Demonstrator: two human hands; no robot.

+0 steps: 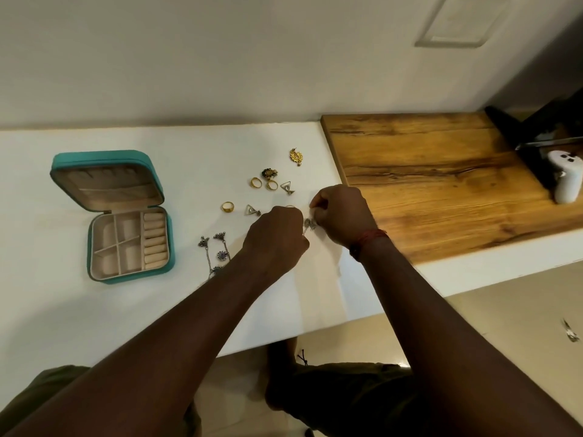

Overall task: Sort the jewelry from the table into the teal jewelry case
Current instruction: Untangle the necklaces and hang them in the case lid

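Silver trinket (pixel 310 224) over white bench (pixel 63 310), pinched by curled fingers of left hand (pixel 277 238) and right hand (pixel 342 214). Teal case (pixel 104 154) open, well left; gold rings (pixel 256 182) between.

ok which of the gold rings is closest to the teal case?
The gold ring lying alone, just left of a triangle earring. The other two rings sit side by side farther back and farther from the case.
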